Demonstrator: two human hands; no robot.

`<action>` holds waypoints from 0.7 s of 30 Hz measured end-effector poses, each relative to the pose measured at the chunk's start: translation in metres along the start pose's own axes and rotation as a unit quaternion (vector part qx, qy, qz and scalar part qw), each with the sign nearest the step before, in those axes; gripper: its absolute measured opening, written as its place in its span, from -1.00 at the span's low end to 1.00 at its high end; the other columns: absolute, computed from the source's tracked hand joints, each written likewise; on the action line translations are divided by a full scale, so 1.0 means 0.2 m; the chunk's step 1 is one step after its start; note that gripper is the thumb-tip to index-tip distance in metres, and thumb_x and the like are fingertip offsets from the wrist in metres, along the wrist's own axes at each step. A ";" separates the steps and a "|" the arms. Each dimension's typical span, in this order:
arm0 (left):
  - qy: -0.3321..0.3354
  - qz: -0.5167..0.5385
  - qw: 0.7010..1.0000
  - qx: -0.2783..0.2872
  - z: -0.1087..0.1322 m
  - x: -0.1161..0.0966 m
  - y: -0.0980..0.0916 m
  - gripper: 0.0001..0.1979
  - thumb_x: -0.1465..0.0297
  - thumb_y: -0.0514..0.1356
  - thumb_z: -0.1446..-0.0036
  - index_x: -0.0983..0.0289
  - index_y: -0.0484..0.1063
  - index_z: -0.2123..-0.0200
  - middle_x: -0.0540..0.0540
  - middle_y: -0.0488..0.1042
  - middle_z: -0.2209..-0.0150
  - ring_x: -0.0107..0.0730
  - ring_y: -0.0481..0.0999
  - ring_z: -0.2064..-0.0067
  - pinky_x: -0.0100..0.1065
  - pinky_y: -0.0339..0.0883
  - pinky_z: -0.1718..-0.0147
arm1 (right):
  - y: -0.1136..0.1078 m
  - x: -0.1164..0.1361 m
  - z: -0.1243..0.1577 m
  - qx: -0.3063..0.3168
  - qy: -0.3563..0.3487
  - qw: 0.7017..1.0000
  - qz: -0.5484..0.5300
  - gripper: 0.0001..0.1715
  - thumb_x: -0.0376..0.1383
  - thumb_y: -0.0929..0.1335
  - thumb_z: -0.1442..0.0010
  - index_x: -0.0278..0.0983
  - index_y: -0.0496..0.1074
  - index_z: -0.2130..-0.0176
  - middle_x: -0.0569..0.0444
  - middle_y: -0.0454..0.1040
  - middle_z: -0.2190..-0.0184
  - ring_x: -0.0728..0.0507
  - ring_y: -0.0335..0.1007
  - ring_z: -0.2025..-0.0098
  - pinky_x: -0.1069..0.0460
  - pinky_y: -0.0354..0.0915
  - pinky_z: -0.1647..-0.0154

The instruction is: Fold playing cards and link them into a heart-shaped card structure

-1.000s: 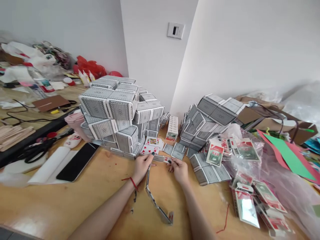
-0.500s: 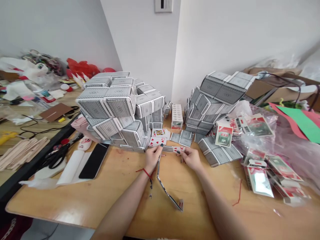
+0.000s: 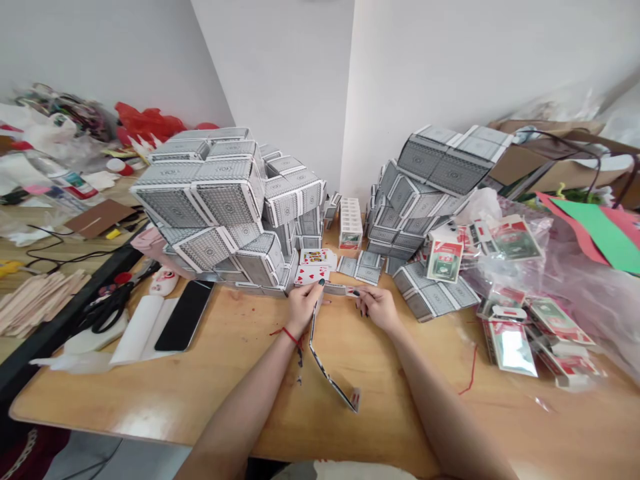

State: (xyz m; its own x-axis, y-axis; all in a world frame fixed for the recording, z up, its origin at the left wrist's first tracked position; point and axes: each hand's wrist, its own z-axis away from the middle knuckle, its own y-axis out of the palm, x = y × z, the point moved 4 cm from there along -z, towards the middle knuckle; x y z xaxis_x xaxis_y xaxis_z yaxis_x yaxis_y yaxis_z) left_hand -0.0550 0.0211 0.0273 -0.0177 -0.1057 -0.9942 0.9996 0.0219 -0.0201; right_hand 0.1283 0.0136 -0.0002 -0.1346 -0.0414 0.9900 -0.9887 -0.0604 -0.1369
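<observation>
A folded strip of joined playing cards (image 3: 320, 365) runs between my hands, standing on edge. My left hand (image 3: 303, 308) pinches it near its bend, and one long part zigzags toward me, ending in a small folded flap. At the other end, my right hand (image 3: 379, 308) is closed on the card's tip, fingers partly covering its red-marked face. Just behind my left hand lie loose face-up playing cards (image 3: 313, 275). Grey-backed folded cards (image 3: 369, 268) rest flat beyond my right hand.
Tall stacks of folded-card blocks stand on the left (image 3: 225, 200) and right (image 3: 417, 200). Between them sits a white-and-red pack stack (image 3: 351, 227). A phone (image 3: 184, 316) and black scissors (image 3: 107, 307) lie left; card boxes (image 3: 510, 347) lie right.
The view has tilted down slightly. My right fingers now cover more of the card's face at the strip's end. My left hand keeps its pinch.
</observation>
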 end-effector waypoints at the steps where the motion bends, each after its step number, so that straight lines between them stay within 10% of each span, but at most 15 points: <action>1: 0.005 -0.006 1.000 -0.006 0.00 0.00 0.00 -0.65 0.19 0.14 0.10 0.30 0.21 0.73 -0.09 0.16 0.76 -0.47 0.34 0.62 -0.47 0.28 0.62 | 0.00 0.00 0.00 -0.002 0.001 1.000 -0.005 -0.58 -0.10 0.22 -0.07 -0.37 0.45 0.32 0.17 0.29 0.72 0.06 0.12 0.77 0.15 0.07 0.78; 21: 0.001 0.019 1.000 0.003 0.00 0.04 0.00 -0.69 0.20 0.13 0.08 0.36 0.46 0.48 0.03 0.44 0.52 -0.42 0.41 0.48 -0.44 0.37 0.55 | 0.09 0.03 0.04 -0.010 -0.032 0.996 0.087 -0.58 -0.11 0.18 -0.13 -0.32 0.46 0.26 0.15 0.33 0.70 0.03 0.22 0.75 0.14 0.18 0.73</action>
State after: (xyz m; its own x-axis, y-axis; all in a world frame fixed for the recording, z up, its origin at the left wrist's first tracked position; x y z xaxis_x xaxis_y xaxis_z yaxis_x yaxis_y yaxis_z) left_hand -0.0554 0.0209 0.0192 0.0208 -0.1034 -0.9944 0.9996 0.0194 0.0189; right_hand 0.1108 0.0042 0.0031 -0.3004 -0.1124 0.9472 -0.9519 -0.0268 -0.3051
